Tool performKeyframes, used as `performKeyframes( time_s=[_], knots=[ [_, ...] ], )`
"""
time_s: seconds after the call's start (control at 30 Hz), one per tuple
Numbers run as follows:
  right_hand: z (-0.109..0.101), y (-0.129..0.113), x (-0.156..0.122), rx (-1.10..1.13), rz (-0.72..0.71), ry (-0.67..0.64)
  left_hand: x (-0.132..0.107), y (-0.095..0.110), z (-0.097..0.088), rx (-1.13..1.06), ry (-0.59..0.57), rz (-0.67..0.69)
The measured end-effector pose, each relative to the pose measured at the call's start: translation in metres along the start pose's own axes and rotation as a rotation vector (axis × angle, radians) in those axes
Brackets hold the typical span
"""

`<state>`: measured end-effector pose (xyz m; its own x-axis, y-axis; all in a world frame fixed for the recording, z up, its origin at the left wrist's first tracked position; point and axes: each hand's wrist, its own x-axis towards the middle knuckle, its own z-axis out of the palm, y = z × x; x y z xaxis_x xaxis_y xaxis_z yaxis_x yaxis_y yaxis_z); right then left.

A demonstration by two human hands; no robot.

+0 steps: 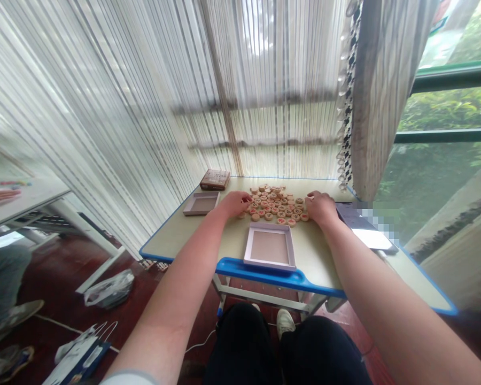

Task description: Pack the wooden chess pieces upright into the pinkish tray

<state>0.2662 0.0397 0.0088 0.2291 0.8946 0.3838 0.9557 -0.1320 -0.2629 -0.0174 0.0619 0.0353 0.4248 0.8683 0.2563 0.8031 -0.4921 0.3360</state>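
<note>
I see the left hand (235, 203) curled beside the round wooden pieces (281, 210), the right hand (320, 206) curled opposite. I can't tell whether either pinches one.

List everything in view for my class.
round pieces: many, tan, desk middle
trays: two, pale, desk front and left
closed box: one, brown, desk left
flat item: one, dark, desk right
desk: one, cream and blue, centre
curtains: count unclear, whitish, behind desk
window frame: one, green, right
other table: one, whitish, left
plastic bag: one, whitish, left floor
floor: one, red, below
other person: one, grey trousers, left
legs: two, dark trousers, bottom
left grip: one, bare, pieces' left
right grip: one, bare, pieces' right
</note>
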Motion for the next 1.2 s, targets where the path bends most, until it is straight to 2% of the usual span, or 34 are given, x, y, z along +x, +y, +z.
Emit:
performKeyframes(
  time_s=[0.1,0.17,0.23,0.3,0.5,0.67,0.83,0.97,1.07,1.13,1.2],
  knots=[
    [-0.004,-0.015,-0.007,0.084,-0.147,0.007,-0.005,-0.001,-0.011,0.048,-0.027,-0.048],
    [-0.006,-0.026,-0.014,0.132,-0.306,-0.026,-0.009,-0.001,-0.018,0.021,-0.139,-0.051],
    [-0.008,-0.034,-0.019,0.157,-0.394,-0.053,-0.013,-0.001,-0.022,-0.018,-0.256,-0.038],
    [-0.009,-0.039,-0.023,0.170,-0.410,-0.059,-0.016,-0.001,-0.023,-0.035,-0.305,-0.033],
    [-0.009,-0.041,-0.027,0.219,-0.447,-0.045,-0.014,-0.002,-0.022,-0.086,-0.276,-0.053],
    [-0.011,-0.041,-0.029,0.217,-0.483,-0.041,-0.014,-0.002,-0.028,-0.193,-0.367,-0.134],
    [-0.011,-0.042,-0.029,0.227,-0.474,-0.058,-0.014,-0.006,-0.030,0.006,-0.234,-0.181],
    [-0.016,-0.055,-0.035,0.388,-0.597,-0.140,-0.013,-0.013,-0.029,0.111,-0.085,-0.173],
    [-0.024,-0.070,-0.044,0.502,-0.734,-0.308,-0.012,-0.018,-0.026,0.120,-0.112,-0.154],
    [-0.029,-0.078,-0.051,0.482,-0.793,-0.422,-0.011,-0.020,-0.022,0.136,-0.156,-0.149],
    [-0.034,-0.082,-0.055,0.431,-0.823,-0.484,-0.011,-0.020,-0.020,0.151,-0.157,-0.155]
  ],
)
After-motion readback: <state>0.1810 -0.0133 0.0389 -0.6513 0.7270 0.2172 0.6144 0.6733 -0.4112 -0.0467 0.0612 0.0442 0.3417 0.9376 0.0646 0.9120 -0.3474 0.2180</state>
